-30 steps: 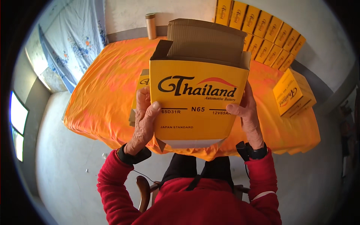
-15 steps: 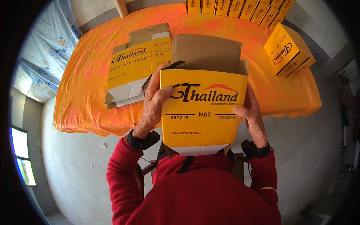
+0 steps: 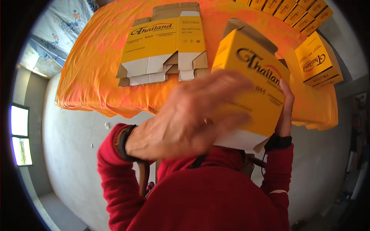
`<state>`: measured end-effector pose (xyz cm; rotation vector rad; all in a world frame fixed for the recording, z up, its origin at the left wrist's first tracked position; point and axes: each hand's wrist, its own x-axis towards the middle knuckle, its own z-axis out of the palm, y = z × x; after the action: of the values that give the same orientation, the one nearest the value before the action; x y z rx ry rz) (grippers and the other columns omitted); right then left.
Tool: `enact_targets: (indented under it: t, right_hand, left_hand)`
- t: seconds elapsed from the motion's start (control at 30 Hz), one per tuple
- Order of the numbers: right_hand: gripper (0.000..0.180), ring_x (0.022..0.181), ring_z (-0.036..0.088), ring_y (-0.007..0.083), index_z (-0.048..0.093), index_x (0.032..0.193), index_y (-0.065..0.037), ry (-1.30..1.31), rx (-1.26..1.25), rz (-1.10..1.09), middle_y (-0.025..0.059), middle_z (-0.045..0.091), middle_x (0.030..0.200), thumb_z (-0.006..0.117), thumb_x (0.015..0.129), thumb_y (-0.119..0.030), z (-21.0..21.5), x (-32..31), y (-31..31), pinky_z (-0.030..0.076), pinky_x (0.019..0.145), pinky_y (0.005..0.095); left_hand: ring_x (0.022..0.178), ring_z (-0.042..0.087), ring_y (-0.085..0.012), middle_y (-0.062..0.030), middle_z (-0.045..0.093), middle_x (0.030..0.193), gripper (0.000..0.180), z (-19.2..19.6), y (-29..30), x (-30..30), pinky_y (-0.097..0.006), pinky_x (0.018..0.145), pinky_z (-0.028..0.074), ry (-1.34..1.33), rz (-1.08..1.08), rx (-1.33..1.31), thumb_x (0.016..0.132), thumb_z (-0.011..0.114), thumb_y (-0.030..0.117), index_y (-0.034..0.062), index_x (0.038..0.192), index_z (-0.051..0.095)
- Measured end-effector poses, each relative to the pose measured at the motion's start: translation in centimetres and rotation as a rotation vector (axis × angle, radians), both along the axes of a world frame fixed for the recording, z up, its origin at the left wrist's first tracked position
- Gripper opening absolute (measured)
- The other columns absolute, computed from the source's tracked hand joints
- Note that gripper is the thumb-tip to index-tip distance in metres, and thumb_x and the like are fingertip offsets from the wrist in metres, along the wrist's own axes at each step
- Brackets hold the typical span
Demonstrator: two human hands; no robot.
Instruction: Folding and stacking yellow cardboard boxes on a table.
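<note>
A yellow cardboard battery box (image 3: 266, 106) with black lettering is held tilted above my lap. My right hand (image 3: 286, 109) grips it by its right side, with most of its fingers behind the edge. At the top a brown flap stands up, and white flaps show at the bottom. My left hand (image 3: 185, 115) is in front of the box's lower left, its fingers blurred but stretched and spread. I cannot tell whether they touch the cardboard. Beyond it, a flattened carton (image 3: 152, 46) of the same kind lies on the table.
An orange cloth covers the table (image 3: 88, 81). A formed yellow box (image 3: 314, 57) stands at its right end, with stacked yellow boxes (image 3: 295, 15) at the far right. On the left hangs a patterned blue-white curtain (image 3: 61, 27).
The box has turned and shifted to the right, its side panel now showing. My left hand has left its left edge and swung in front of it. The view has shifted slightly.
</note>
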<state>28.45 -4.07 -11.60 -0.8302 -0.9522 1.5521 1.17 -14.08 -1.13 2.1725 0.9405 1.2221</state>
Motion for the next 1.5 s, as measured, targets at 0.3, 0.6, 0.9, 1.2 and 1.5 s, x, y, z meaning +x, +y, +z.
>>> enact_targets:
  t: [0.3,0.6,0.9,1.2,1.5]
  right_hand:
    - [0.043,0.092,0.063,0.0144,0.057,0.121,-0.003,0.046,-0.085,-0.087,0.0068,0.065,0.109,0.050,0.098,-0.039,0.5,0.2,-0.4,0.051,0.077,0.0247]
    - [0.045,0.091,0.062,0.0135,0.057,0.122,-0.005,0.081,-0.074,-0.101,0.0063,0.066,0.108,0.050,0.098,-0.042,-0.8,1.4,-0.3,0.051,0.075,0.0252]
    - [0.042,0.095,0.063,0.0129,0.053,0.128,-0.006,-0.127,0.117,-0.216,0.0061,0.064,0.113,0.044,0.102,-0.037,-2.4,2.2,0.6,0.053,0.076,0.0261]
    - [0.041,0.095,0.058,0.0129,0.052,0.124,-0.005,-0.154,0.119,-0.268,0.0036,0.061,0.110,0.043,0.102,-0.038,-3.9,3.9,1.2,0.051,0.077,0.0265]
    - [0.040,0.094,0.059,0.0122,0.052,0.124,-0.005,-0.194,0.200,-0.230,0.0043,0.061,0.110,0.042,0.103,-0.038,-4.6,4.7,2.2,0.051,0.076,0.0245]
  left_hand:
    - [0.089,0.062,-0.0347,-0.0169,0.061,0.100,0.028,2.2,-1.1,2.5,-0.041,0.072,0.053,-0.057,-0.359,0.045,0.079,0.061,0.003,-0.0016,0.107,0.061]
    - [0.088,0.063,-0.0325,-0.0162,0.062,0.100,0.027,2.0,0.1,4.8,-0.040,0.072,0.053,-0.115,-0.465,0.042,0.081,0.061,0.004,-0.0016,0.107,0.061]
    - [0.087,0.063,-0.0304,-0.0154,0.063,0.101,0.025,1.7,-0.1,4.0,-0.038,0.073,0.053,-0.151,-0.403,0.030,0.082,0.060,0.005,-0.0017,0.107,0.062]
    - [0.086,0.064,-0.0282,-0.0146,0.064,0.101,0.024,0.4,-3.6,0.2,-0.037,0.073,0.054,-0.140,-0.160,-0.080,0.084,0.059,0.006,-0.0017,0.107,0.063]
    - [0.086,0.064,-0.0261,-0.0139,0.065,0.101,0.024,-0.2,-4.0,-0.7,-0.035,0.074,0.054,-0.181,-0.175,-0.147,0.085,0.059,0.006,-0.0018,0.106,0.064]
